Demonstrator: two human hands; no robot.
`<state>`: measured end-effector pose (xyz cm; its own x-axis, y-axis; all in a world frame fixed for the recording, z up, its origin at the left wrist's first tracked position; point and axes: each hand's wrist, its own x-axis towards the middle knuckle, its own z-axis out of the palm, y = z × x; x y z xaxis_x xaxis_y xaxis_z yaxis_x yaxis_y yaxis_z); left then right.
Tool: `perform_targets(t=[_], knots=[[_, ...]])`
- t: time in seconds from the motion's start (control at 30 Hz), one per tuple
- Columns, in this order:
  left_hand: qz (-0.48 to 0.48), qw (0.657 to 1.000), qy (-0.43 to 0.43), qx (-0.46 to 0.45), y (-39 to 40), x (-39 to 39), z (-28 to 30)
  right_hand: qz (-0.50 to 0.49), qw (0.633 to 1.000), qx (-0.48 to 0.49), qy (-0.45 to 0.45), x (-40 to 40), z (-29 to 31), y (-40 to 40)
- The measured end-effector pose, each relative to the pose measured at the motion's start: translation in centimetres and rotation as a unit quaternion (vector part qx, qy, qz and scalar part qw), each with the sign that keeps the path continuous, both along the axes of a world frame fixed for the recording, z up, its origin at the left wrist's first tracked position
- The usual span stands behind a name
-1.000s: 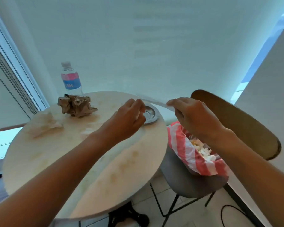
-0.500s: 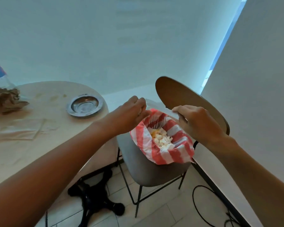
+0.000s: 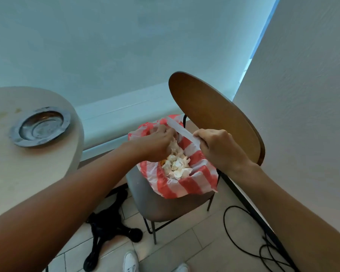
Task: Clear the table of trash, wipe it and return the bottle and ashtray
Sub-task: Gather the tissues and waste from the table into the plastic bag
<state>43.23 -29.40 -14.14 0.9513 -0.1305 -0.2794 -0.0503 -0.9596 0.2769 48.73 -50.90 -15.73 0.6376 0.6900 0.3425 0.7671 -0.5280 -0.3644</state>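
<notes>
Both hands hover over the striped bag on the chair — my right hand pinches a white strip, my left hand is curled at its far end, grip hidden. Ashtray sits near the table edge at nine o'clock.

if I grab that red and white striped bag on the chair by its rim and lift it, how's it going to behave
The striped bag looks like thin, crinkly plastic, so it will probably sag and fold rather than hold its shape. It seems to hold mostly crumpled tissue, so it is likely light for its size. Its mouth is open, so scraps could spill if it tips off the chair.
</notes>
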Motion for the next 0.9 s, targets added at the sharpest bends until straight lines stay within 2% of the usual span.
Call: perform_targets(t=[0.2, 0.5, 0.63, 0.9], knots=[[-0.047, 0.997, 0.032, 0.043, 1.1, 2.8, -1.9, -0.047, 0.999, -0.001, 0.023, 0.8, -1.3, 1.9], [-0.08, 0.992, 0.008, 0.095, 5.9, 4.3, -0.7, -0.083, 0.994, -0.035, 0.062, -0.3, -3.8, 6.5], [-0.087, 0.992, 0.012, 0.095, 7.3, 4.4, -0.1, -0.096, 0.991, -0.048, 0.08, -0.4, -3.4, 7.1], [-0.094, 0.991, -0.033, 0.088, 7.5, 3.0, 2.4, -0.113, 0.989, -0.057, 0.079, -0.9, -1.7, 7.0]])
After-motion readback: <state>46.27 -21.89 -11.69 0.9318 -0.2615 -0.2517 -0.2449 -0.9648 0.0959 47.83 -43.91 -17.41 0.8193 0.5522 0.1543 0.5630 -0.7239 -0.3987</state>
